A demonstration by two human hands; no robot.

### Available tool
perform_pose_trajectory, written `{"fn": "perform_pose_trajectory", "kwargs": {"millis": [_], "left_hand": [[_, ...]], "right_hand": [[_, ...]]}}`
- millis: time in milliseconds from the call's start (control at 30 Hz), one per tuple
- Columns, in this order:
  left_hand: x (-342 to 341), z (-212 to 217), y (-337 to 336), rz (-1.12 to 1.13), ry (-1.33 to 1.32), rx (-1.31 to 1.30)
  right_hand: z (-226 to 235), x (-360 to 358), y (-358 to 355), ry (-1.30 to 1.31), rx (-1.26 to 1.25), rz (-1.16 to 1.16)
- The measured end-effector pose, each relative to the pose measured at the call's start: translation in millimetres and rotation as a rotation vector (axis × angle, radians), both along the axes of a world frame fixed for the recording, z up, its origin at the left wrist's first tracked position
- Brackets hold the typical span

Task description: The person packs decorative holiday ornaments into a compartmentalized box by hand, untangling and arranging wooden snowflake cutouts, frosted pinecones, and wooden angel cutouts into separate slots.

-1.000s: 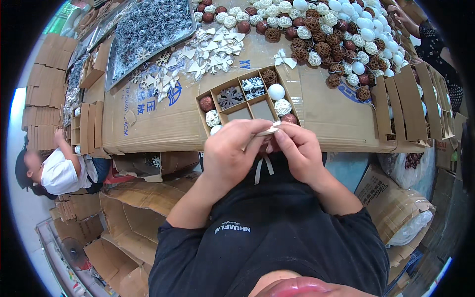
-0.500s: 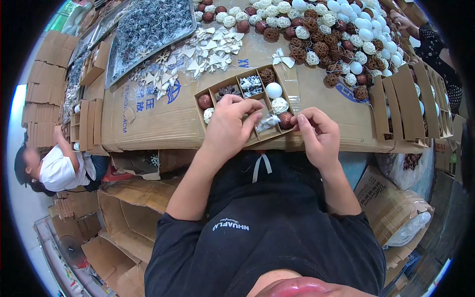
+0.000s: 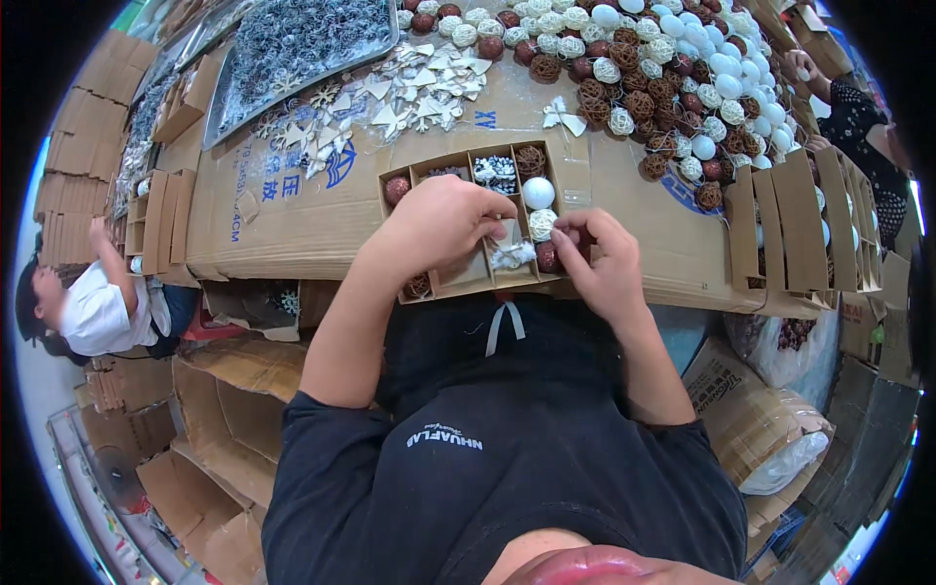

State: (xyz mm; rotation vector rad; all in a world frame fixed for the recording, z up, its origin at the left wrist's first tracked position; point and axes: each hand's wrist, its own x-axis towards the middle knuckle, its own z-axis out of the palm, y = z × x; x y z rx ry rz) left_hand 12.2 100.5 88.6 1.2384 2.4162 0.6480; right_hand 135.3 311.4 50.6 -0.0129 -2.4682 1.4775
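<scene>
The shallow brown cardboard box with divided compartments (image 3: 450, 289) sits at the table's near edge, in front of the person. The person's left hand (image 3: 439, 226) reaches over the box's middle, fingers half curled and thumb near the forefinger; whether it grips anything, I cannot tell. A fluffy white ornament (image 3: 512, 255) lies in the box's near compartment, just beside those fingertips. The right hand (image 3: 604, 261) is loosely bent at the box's right side, thumb and forefinger close together beside a cream woven-vine ball (image 3: 542, 225); its hold is unclear too. Along the box's right column also sit a smooth white ball (image 3: 538, 193) and a dark-red glittery ball (image 3: 548, 258).
</scene>
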Motion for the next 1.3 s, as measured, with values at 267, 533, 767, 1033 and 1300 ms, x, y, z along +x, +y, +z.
{"fn": "perform_pose_trajectory", "kwargs": {"millis": [267,533,767,1033,1300], "left_hand": [[-2,-6,-7,-0.016,0.113,-0.011],[17,-16,16,-0.013,0.210,-0.175],[45,-26,9,0.150,0.205,0.047],[39,-11,-5,0.104,-0.076,0.014],[46,-12,5,0.090,0.134,-0.047]], "right_hand": [[-14,-9,-2,-0.057,-0.071,-0.018],[-30,-20,4,-0.005,-0.074,-0.066],[-34,-21,4,0.031,-0.105,-0.057],[-35,-22,4,0.053,-0.098,-0.050],[-33,-23,4,0.048,-0.088,-0.052]]}}
